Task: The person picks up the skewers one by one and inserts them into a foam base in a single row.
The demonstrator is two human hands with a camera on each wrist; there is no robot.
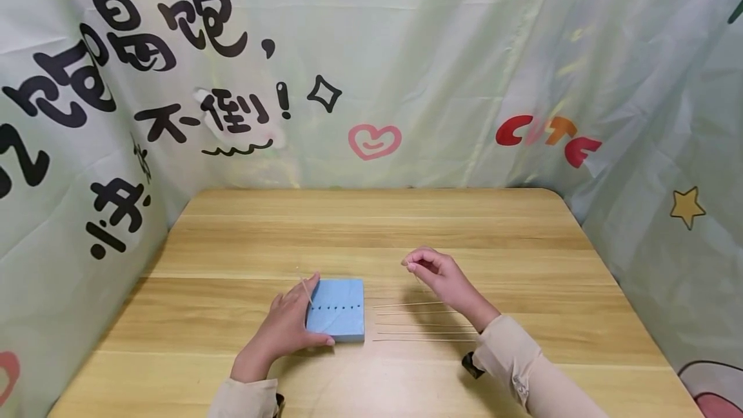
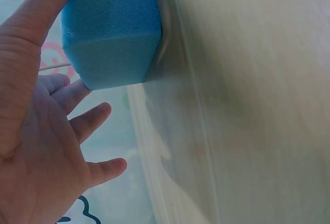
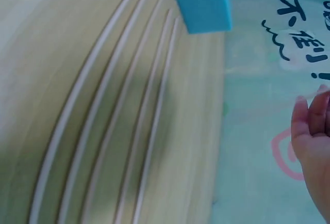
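Note:
A blue foam block (image 1: 336, 324) with a row of small dark holes across its top lies on the table. My left hand (image 1: 288, 324) grips it at its left side, thumb at the near edge and fingers toward the far corner. One thin stick (image 1: 306, 290) stands tilted in the leftmost part of the row. Raised over the table to the right of the block, my right hand (image 1: 444, 278) pinches another thin stick between thumb and fingertips; it shows faintly in the right wrist view. Several pale thin sticks (image 3: 103, 100) lie side by side below that hand.
The wooden table (image 1: 371, 231) has rounded far corners. Printed cloth (image 1: 429, 69) hangs behind it and along both sides. A black strap piece (image 1: 473, 365) shows at the right sleeve.

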